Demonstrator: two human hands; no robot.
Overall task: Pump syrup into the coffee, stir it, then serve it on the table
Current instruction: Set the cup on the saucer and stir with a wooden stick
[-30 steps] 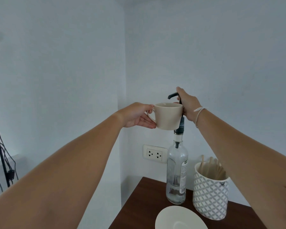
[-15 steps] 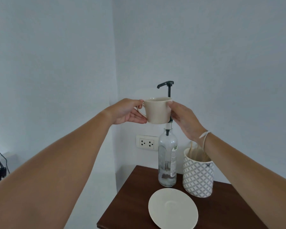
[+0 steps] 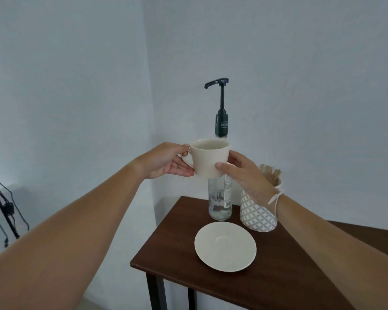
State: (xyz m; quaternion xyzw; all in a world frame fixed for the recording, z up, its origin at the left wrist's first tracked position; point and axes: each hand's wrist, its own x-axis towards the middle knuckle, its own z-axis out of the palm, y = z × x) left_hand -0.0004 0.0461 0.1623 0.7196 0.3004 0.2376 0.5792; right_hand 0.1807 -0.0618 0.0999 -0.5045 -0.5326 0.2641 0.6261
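A cream coffee cup point(image 3: 210, 158) hangs in the air in front of the syrup bottle point(image 3: 220, 202), well below the black pump spout point(image 3: 216, 82). My left hand point(image 3: 166, 161) pinches the cup's handle. My right hand point(image 3: 244, 173) cups its right side, thumb on the front. The clear bottle stands at the back of the dark wooden table point(image 3: 177, 249). The pump head is fully up. A cream saucer point(image 3: 225, 246) lies on the table below the cup. The cup's contents are hidden from this angle.
A white patterned holder point(image 3: 257, 214) with wooden stir sticks point(image 3: 270, 172) stands right of the bottle, partly behind my right wrist. The table sits in a corner of pale walls. A black stand with cables point(image 3: 2, 204) is at the far left.
My right hand left the pump head and came down onto the cup's side. The pump rose back up. The cup has moved down, away from the spout.
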